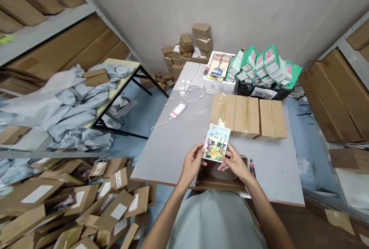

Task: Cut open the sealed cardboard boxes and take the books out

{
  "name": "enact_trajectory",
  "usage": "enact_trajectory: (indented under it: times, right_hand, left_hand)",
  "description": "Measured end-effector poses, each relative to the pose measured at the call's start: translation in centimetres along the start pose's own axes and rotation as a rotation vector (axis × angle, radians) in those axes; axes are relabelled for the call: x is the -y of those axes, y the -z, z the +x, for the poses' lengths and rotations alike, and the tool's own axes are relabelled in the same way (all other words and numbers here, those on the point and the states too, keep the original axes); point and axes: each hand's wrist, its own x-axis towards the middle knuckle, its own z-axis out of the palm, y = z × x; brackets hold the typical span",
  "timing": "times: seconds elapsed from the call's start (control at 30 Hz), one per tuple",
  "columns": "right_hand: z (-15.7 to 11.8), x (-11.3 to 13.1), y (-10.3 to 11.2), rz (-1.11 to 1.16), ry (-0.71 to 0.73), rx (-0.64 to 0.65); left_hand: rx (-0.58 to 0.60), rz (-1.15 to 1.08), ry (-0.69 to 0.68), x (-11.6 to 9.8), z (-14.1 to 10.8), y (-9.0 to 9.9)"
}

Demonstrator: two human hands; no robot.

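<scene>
A small picture book (216, 143) with a bright cartoon cover is held up between my two hands, over an open cardboard box (221, 185) at the table's near edge. My left hand (195, 159) is closed on the book's left edge. On its lower right corner, my right hand (233, 161) pinches it with the thumb in front. The box's inside is partly hidden behind the book and hands. Just right of the box lies a red and black box cutter (252, 168).
Three taped cardboard boxes (246, 116) stand in a row on the table (173, 145). Behind them are a white bin (220, 87) of books and a black crate (263, 92) of green boxes. A cable and power strip (178, 111) lie left. Many cartons (115, 206) crowd the floor.
</scene>
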Motion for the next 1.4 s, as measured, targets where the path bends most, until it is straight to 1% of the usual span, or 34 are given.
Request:
enact_trajectory:
  times: [0.07, 0.13, 0.2, 0.27, 0.33, 0.37, 0.47, 0.5, 0.53, 0.57, 0.6, 0.63, 0.67, 0.7, 0.73, 0.77, 0.8, 0.83, 0.87, 0.9, 0.93, 1.0, 1.03, 1.07, 1.1, 1.13, 1.2, 1.23, 1.3, 1.4]
  right_hand:
    - [1.8, -0.3, 0.2, 0.023, 0.025, -0.022]
    - [4.2, 0.0, 0.2, 0.033, 0.077, -0.074]
    - [7.1, 1.2, 0.0, 0.036, 0.136, -0.126]
    - [10.5, 3.6, -0.2, 0.042, 0.201, -0.175]
    - [14.4, 7.3, -0.5, 0.071, 0.273, -0.232]
    - [16.4, 9.5, -0.6, 0.097, 0.312, -0.267]
    - [22.2, 16.6, -1.1, 0.198, 0.402, -0.360]
    - [23.8, 18.7, -1.3, 0.219, 0.429, -0.376]
    - [25.1, 20.4, -1.4, 0.240, 0.441, -0.400]
    - [26.1, 21.5, -1.4, 0.252, 0.441, -0.423]
    - [26.6, 22.1, -1.4, 0.256, 0.436, -0.440]
    - [26.6, 22.0, -1.2, 0.254, 0.423, -0.454]
    - [26.0, 21.3, -0.9, 0.246, 0.405, -0.460]
    - [24.9, 20.2, -0.4, 0.235, 0.384, -0.461]
    - [23.2, 18.6, 0.4, 0.210, 0.358, -0.457]
    - [21.0, 16.8, 1.4, 0.186, 0.330, -0.452]
    - [18.4, 14.7, 2.7, 0.146, 0.298, -0.448]
    - [15.5, 12.6, 4.2, 0.054, 0.252, -0.448]
    - [12.3, 10.4, 6.0, -0.025, 0.220, -0.478]
    - [9.0, 8.2, 7.8, -0.076, 0.186, -0.529]
    - [5.7, 6.1, 9.7, -0.110, 0.156, -0.611]
    - [-0.4, 2.0, 12.9, -0.142, 0.065, -0.800]
    - [-3.1, 0.1, 14.1, -0.152, 0.012, -0.885]
    - [-5.5, -1.7, 14.8, -0.154, -0.044, -0.940]
    - [-7.4, -3.3, 15.2, -0.146, -0.111, -0.962]
    - [-8.9, -4.8, 15.2, -0.133, -0.182, -0.956]
    - [-10.7, -7.2, 14.6, -0.104, -0.313, -0.877]
    - [-11.1, -8.0, 14.1, -0.090, -0.360, -0.815]
    - [-11.0, -9.2, 13.1, -0.067, -0.405, -0.692]
    - [-10.0, -10.4, 12.3, -0.043, -0.429, -0.563]
  left_hand:
    - [0.027, -0.032, 0.039, 0.3, 1.7, 0.8]
    - [0.032, -0.061, 0.037, 0.1, 4.0, 1.3]
    - [0.030, -0.077, -0.003, -0.5, 7.1, 1.6]
    - [0.038, -0.096, -0.072, -1.9, 11.0, 1.5]
    - [0.055, -0.123, -0.158, -4.3, 15.8, 1.2]
    - [0.062, -0.129, -0.201, -5.9, 18.4, 0.9]
    - [0.072, -0.073, -0.335, -12.3, 26.0, -0.5]
    - [0.050, -0.019, -0.366, -14.3, 28.1, -1.0]
    - [0.002, 0.028, -0.381, -16.0, 29.8, -1.6]
    - [-0.023, 0.039, -0.391, -17.1, 31.1, -2.0]
    - [-0.037, 0.047, -0.394, -17.6, 31.8, -2.4]
    - [-0.045, 0.050, -0.392, -17.3, 32.1, -2.5]
    - [-0.038, 0.050, -0.388, -16.2, 31.7, -2.3]
    - [-0.030, 0.054, -0.374, -14.4, 30.8, -1.8]
    - [-0.009, 0.065, -0.360, -12.1, 29.4, -1.0]
    - [0.005, 0.083, -0.323, -9.4, 27.6, 0.0]
    - [0.004, 0.104, -0.256, -6.5, 25.5, 1.2]
    - [-0.004, 0.133, -0.158, -3.5, 23.2, 2.6]
    - [-0.017, 0.146, -0.076, -0.6, 20.7, 4.0]
    - [-0.026, 0.156, -0.005, 2.0, 18.2, 5.2]
    - [-0.035, 0.164, 0.064, 4.4, 15.7, 6.3]
    - [-0.037, 0.180, 0.197, 8.2, 11.0, 7.8]
    - [-0.030, 0.184, 0.254, 9.6, 8.9, 8.1]
    - [-0.016, 0.183, 0.306, 10.9, 7.1, 8.2]
    - [0.003, 0.178, 0.354, 11.9, 5.5, 8.0]
    - [0.029, 0.166, 0.399, 12.8, 4.2, 7.6]
    - [0.095, 0.130, 0.482, 14.2, 2.2, 6.5]
    - [0.131, 0.109, 0.519, 14.7, 1.5, 5.9]
    - [0.192, 0.073, 0.574, 15.5, 0.5, 4.9]
    - [0.219, 0.045, 0.608, 16.4, -0.3, 4.2]
